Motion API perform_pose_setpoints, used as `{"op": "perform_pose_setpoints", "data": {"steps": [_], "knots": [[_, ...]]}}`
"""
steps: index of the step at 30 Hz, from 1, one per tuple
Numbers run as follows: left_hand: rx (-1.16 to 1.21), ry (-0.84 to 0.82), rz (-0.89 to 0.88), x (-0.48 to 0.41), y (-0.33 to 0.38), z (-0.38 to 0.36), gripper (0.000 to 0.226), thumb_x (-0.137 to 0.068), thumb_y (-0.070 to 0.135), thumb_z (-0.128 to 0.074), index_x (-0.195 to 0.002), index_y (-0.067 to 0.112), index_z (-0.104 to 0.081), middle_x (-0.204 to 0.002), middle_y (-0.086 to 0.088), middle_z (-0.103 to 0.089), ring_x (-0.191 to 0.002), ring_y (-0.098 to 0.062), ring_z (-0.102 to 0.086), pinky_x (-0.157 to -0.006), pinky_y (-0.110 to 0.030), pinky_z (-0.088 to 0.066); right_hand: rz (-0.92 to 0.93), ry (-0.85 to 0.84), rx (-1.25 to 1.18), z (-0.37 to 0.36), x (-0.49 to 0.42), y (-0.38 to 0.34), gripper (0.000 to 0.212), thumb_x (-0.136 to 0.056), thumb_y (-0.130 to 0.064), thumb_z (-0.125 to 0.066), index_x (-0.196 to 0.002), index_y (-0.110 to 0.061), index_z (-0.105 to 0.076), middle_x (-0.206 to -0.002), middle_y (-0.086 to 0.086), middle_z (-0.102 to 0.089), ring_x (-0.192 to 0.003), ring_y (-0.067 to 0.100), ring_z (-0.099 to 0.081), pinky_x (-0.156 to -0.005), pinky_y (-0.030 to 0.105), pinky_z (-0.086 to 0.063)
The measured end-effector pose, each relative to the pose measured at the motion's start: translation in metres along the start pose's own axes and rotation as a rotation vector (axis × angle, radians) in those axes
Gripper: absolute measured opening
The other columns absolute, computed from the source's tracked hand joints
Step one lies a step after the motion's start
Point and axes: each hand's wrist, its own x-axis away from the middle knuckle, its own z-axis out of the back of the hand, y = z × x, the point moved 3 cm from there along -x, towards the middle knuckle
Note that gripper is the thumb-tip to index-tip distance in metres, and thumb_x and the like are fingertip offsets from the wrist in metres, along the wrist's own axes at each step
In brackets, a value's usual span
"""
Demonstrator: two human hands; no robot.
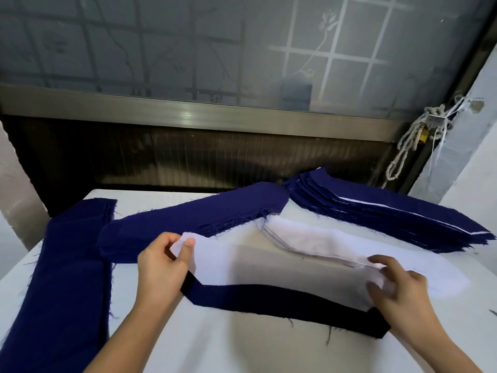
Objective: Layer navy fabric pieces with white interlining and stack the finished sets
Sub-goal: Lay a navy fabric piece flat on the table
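white table (242, 345) under a frosted window (188, 49). my left hand (161, 262) pinches one corner of an interlining sheet (269, 262) between thumb and forefinger. my right hand (398, 289) lies released, fingers spread on the sheet's other end. the sheet spans between both hands, over a navy piece (269, 300) whose edge shows just below them. a finished stack (376, 211) sits beyond my right hand, a navy pile (188, 219) beyond my left.

Left hand (164, 265) is up, thumb and forefinger pinching the white interlining (242, 257) corner, other fingers curled. Right hand (400, 286) angles in from near right, palm down, fingers spread and loosely bent, both forearms bare.
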Motion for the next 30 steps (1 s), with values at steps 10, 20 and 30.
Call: {"op": "perform_pose_setpoints", "data": {"steps": [10,20,30], "knots": [[0.116,-0.040,0.101,-0.006,-0.010,0.004,0.010,-0.085,0.021,-0.077,-0.079,0.022,-0.069,-0.077,0.004,-0.071,-0.075,-0.016,-0.067,-0.070,-0.031,-0.053,-0.241,0.150,-0.310,-0.003,0.020,0.022,0.036,-0.082,-0.007,-0.069,-0.097,-0.038,-0.060,-0.067,-0.002,-0.060,-0.055,0.018,-0.059,-0.049,0.020,-0.045],[-0.490,-0.165,-0.193,-0.002,-0.010,-0.005,0.025,-0.087,0.022,-0.072,-0.070,0.032,-0.056,-0.074,0.017,-0.060,-0.066,-0.003,-0.057,-0.059,-0.029,-0.047,-0.091,0.036,0.217,-0.008,0.023,0.016,0.038,-0.084,-0.014,-0.067,-0.121,-0.017,-0.057,-0.064,0.001,-0.053,-0.063,0.031,-0.055,-0.058,0.038,-0.045],[-0.419,-0.150,-0.149,-0.003,-0.010,-0.004,0.013,-0.089,0.019,-0.064,-0.083,0.030,-0.063,-0.075,0.019,-0.062,-0.067,-0.002,-0.058,-0.056,-0.024,-0.041,-0.092,0.092,0.241,-0.008,0.021,0.022,0.038,-0.086,-0.017,-0.066,-0.122,-0.013,-0.055,-0.064,0.001,-0.052,-0.068,0.032,-0.054,-0.059,0.038,-0.044]]}}
